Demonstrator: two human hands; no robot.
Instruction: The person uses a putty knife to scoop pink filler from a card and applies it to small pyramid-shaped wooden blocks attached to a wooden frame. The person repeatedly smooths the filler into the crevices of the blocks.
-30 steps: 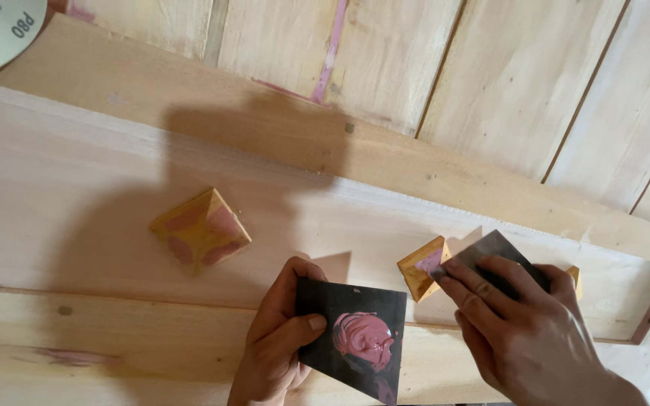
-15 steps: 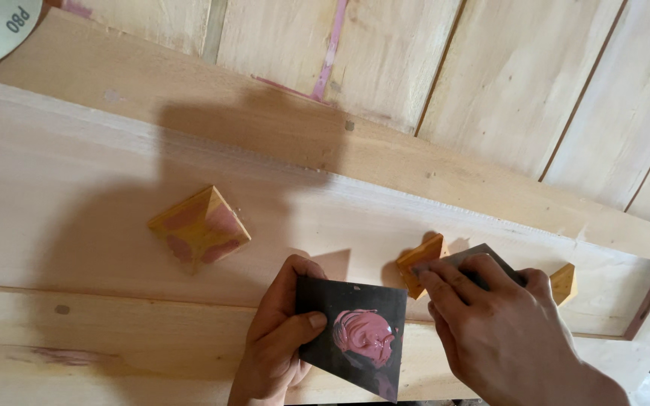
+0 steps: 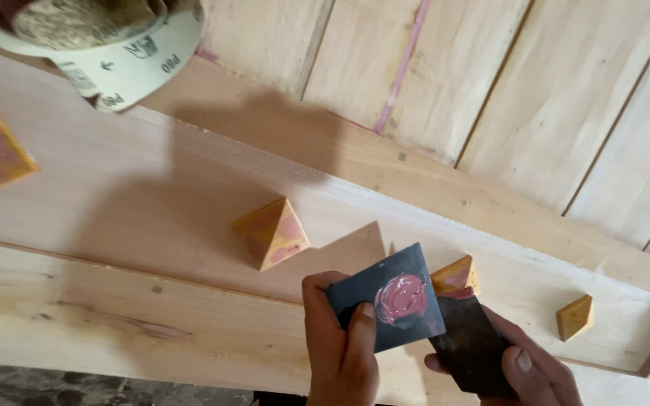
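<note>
Head view: my left hand [image 3: 340, 346] pinches a dark square card [image 3: 389, 307], thumb on its face beside a smear of glossy pink putty [image 3: 402, 295]. My right hand [image 3: 520, 368], fingers curled, grips a second dark card [image 3: 472, 342] touching a small yellow wooden pyramid [image 3: 457, 274] on the pale smooth board [image 3: 114, 195]. Rolled sandpaper [image 3: 114, 45] lies top left.

Pale wooden planks [image 3: 566, 98] fill the upper right, their seams running diagonally, one seam marked with a pinkish streak [image 3: 400, 68]. A soft shadow [image 3: 189, 195] darkens the light wood at centre. Grey floor [image 3: 77, 385] shows at the bottom left corner.
</note>
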